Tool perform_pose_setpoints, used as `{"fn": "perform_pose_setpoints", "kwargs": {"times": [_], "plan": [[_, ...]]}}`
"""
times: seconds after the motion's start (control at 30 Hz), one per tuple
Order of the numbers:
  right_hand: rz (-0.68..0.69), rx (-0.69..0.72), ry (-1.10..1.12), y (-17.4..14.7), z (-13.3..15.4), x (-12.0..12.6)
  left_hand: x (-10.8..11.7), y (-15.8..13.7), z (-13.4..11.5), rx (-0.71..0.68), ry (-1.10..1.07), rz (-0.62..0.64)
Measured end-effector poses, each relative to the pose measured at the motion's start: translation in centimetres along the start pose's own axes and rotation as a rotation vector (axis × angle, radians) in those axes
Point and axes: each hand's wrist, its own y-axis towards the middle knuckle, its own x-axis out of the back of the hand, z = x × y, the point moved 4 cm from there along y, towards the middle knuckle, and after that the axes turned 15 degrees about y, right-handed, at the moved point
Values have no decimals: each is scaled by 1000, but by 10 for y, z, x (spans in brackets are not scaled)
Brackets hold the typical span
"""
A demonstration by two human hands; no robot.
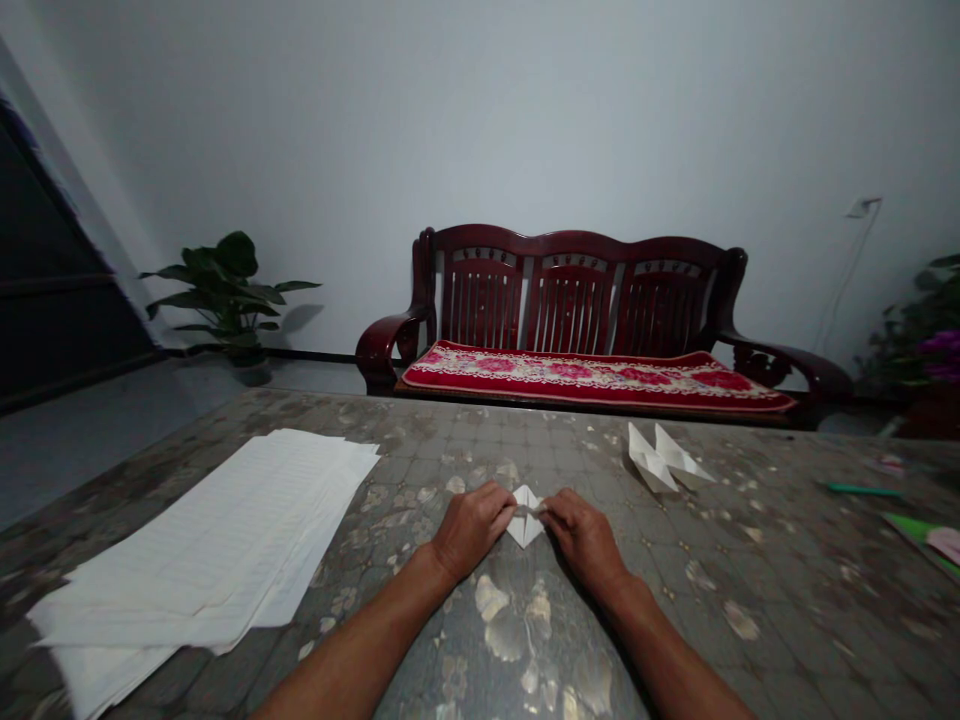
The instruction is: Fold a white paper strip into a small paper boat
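Observation:
A small folded white paper (525, 532), diamond-shaped with a crease down its middle, is between my two hands at the centre of the table. My left hand (474, 525) pinches its left corner. On the other side, my right hand (583, 530) grips the right corner with closed fingers. The fingertips hide both side corners. Farther back to the right stands a finished-looking folded paper figure (660, 462) with pointed tips, apart from both hands.
A spread stack of printed sheets (202, 540) covers the table's left side. To the right lie a green pen (864, 490) and a green card-like item (919, 540). Beyond the patterned table (420, 660) stands a wooden bench (574, 300) with a red cover. A potted plant (236, 285) is back left.

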Motion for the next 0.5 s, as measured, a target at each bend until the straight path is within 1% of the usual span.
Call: {"fn": "perform_pose_setpoints", "kwargs": {"times": [0.2, 0.33, 0.5], "plan": [[4, -7, 4, 0, -2, 0, -1, 0, 0, -26, -20, 5], [-7, -16, 11, 1, -3, 1, 0, -1, 6, 20, -54, -31], [0, -20, 11, 1, -2, 1, 4, -1, 6, 66, -176, -53]]}}
